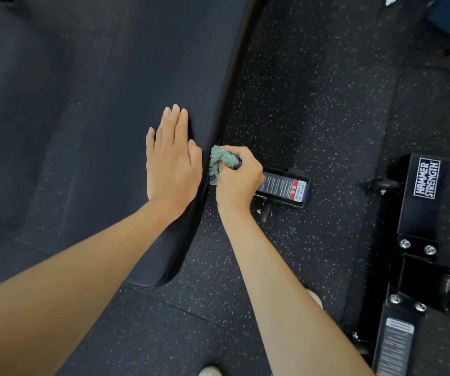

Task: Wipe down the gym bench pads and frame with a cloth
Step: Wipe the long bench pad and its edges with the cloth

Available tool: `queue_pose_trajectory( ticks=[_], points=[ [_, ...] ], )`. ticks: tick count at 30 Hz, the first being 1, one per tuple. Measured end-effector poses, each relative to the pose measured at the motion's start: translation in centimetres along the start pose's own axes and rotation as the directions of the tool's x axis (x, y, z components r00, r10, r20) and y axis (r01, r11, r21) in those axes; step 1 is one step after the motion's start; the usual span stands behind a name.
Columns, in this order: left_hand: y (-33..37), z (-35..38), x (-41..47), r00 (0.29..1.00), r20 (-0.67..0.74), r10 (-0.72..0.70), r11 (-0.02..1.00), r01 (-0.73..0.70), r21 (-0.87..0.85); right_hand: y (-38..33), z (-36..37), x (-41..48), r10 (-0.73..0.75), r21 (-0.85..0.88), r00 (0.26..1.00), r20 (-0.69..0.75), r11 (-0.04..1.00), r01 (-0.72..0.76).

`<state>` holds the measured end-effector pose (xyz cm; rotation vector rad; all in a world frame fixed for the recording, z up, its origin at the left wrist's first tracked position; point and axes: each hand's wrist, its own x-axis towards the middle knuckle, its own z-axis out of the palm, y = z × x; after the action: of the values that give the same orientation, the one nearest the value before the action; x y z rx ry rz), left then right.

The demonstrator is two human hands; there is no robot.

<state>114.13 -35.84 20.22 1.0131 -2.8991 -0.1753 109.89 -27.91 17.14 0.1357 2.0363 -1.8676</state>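
The green cloth is bunched in the right hand, whose fingers close around it, pressing it against the side edge of the black bench pad. Just beside it, the left hand lies open and flat on the pad. Right of the hands, a labelled black frame foot sits on speckled floor.

The bench under me is a broad dark padded surface, its right edge running from far right down to a rounded near corner. My left grip lies flat on it, palm down, close to that edge. Right of the bench is black rubber floor with pale specks. On the floor stand a black labelled frame foot and, farther right, a black Hammer Strength frame.
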Motion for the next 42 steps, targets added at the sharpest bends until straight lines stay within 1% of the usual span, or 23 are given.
queue_pose_trajectory(
  ticks=[2,6,10,13,17,21,23,24,27,28,30,32,34,38,42],
  points=[
    [0.0,0.0,0.0,1.0,0.008,0.001,1.0,-0.001,0.008,-0.4,0.7,1.7,-0.013,-0.008,0.998,-0.056,1.0,0.013],
    [0.0,0.0,0.2,1.0,0.008,0.0,1.0,0.0,0.005,-1.3,2.2,6.3,0.007,-0.037,0.991,-0.132,0.999,-0.012],
    [-0.1,0.1,0.1,1.0,0.004,-0.007,1.0,0.007,-0.002,-2.9,3.7,11.5,0.053,-0.054,0.984,-0.17,0.997,-0.063],
    [-0.1,0.0,0.3,1.0,0.007,-0.004,1.0,0.004,0.004,-3.3,4.1,13.2,0.044,-0.066,0.979,-0.197,0.996,-0.058],
    [0.0,0.0,0.4,1.0,0.029,-0.006,1.0,0.005,0.02,-3.1,2.7,10.8,-0.001,-0.084,0.993,-0.117,0.996,-0.008],
    [0.0,-0.1,0.4,0.999,0.047,-0.024,0.999,0.022,0.03,-3.2,0.7,7.2,-0.005,-0.084,1.0,0.029,0.996,0.008],
    [-0.1,-0.2,0.5,0.999,0.041,-0.026,1.0,0.025,0.011,-3.5,0.4,7.5,-0.021,-0.106,0.996,0.081,0.994,0.03],
    [0.0,-0.2,0.5,0.999,0.033,-0.027,1.0,0.027,-0.007,-3.9,0.5,8.6,-0.029,-0.1,0.997,0.074,0.994,0.037],
    [-0.3,0.0,0.6,1.0,0.003,-0.024,0.998,0.024,-0.052,-5.3,1.8,14.3,-0.054,-0.052,0.996,-0.067,0.997,0.051],
    [-0.4,0.1,0.5,1.0,-0.007,-0.02,0.998,0.02,-0.062,-5.9,2.3,15.9,-0.065,-0.068,0.994,-0.09,0.996,0.059],
    [-0.5,0.2,0.6,0.999,-0.032,-0.011,0.997,0.009,-0.075,-6.5,3.3,17.5,-0.081,-0.107,0.992,-0.097,0.992,0.071],
    [-0.5,0.3,0.6,0.999,-0.044,-0.004,0.997,0.0,-0.082,-6.4,3.6,16.7,-0.062,-0.071,0.992,-0.109,0.996,0.055],
    [-0.4,0.3,0.6,0.998,-0.058,0.002,0.997,-0.007,-0.082,-5.3,3.2,14.7,-0.056,-0.063,0.995,-0.085,0.997,0.051],
    [-0.3,0.4,0.5,0.998,-0.058,0.006,0.998,-0.01,-0.067,-3.4,1.3,11.3,-0.06,-0.074,0.998,0.027,0.995,0.062],
    [-0.3,0.4,0.4,0.998,-0.064,0.016,0.999,-0.019,-0.047,-2.6,0.4,8.6,-0.121,-0.073,0.989,0.089,0.989,0.128]
  ],
)
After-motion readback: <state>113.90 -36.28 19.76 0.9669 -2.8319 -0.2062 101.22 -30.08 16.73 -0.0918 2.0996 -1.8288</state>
